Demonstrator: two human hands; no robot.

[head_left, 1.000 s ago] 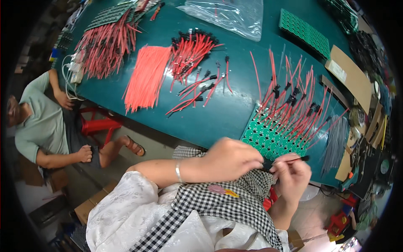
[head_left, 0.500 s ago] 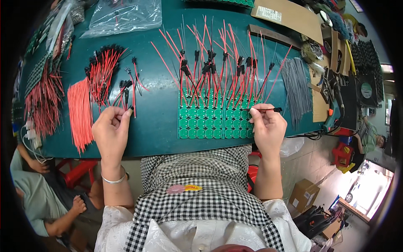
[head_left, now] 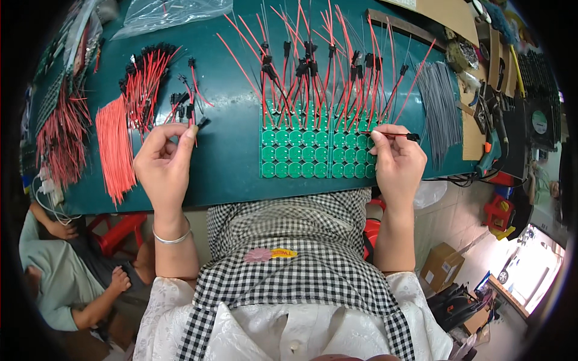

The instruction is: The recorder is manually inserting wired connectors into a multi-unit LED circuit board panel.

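My right hand [head_left: 400,159] is closed in a pinch on a red-and-black wire lead [head_left: 394,134], whose black connector [head_left: 412,137] sticks out to the right. The lead's left end lies over the green circuit board panel [head_left: 295,154], which is divided into round boards. Upright leads with black connectors [head_left: 304,67] and long red wires stand along the panel's far rows. At the left, my left hand [head_left: 165,165] pinches a black connector [head_left: 203,123] between thumb and forefinger. Just beyond it lie a few loose connector leads [head_left: 179,99].
Left of my left hand lie a bundle of bare red wires [head_left: 115,150] and a pile of connector leads [head_left: 147,78]. Dark grey wires [head_left: 439,114] are at the right, near a dark bar [head_left: 406,27]. A plastic bag [head_left: 168,15] sits at the back; another person [head_left: 66,277] sits at lower left.
The view has shifted, so the table things sit higher in the picture. At my left fingertips the black connector now sticks out further. My right hand still pinches its lead over the panel.
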